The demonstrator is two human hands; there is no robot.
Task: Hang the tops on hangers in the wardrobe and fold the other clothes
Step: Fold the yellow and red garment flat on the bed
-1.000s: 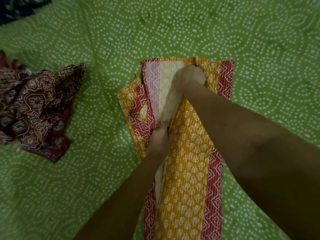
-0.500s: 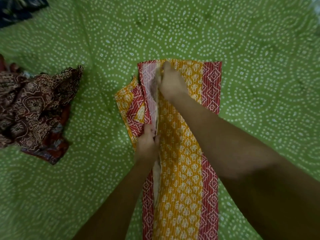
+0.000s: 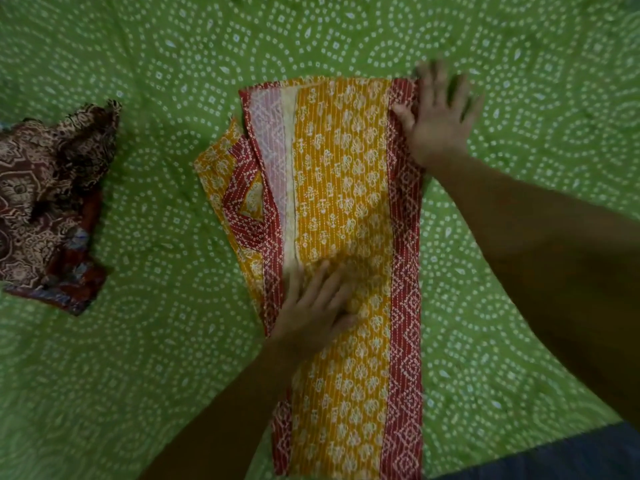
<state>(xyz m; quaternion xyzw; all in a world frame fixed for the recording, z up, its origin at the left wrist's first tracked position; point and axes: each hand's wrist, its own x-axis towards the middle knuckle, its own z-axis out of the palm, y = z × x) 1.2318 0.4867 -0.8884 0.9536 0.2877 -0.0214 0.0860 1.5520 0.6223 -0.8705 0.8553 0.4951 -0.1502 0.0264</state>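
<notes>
Head view: I am pressing both hands flat, fingers straight, gripping nothing. Left hand (image 3: 313,306) and right hand (image 3: 438,123) are smoothing the yellow garment (image 3: 341,188), folded lengthwise on the bed (image 3: 173,341). Brown garment (image 3: 45,202) is lying crumpled beyond my left hand, unfolded.

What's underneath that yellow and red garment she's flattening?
The yellow and red garment lies on a green dotted bedsheet, which shows all around it. Both hands, left hand and right hand, press flat on top. Anything beneath the cloth is covered.
</notes>
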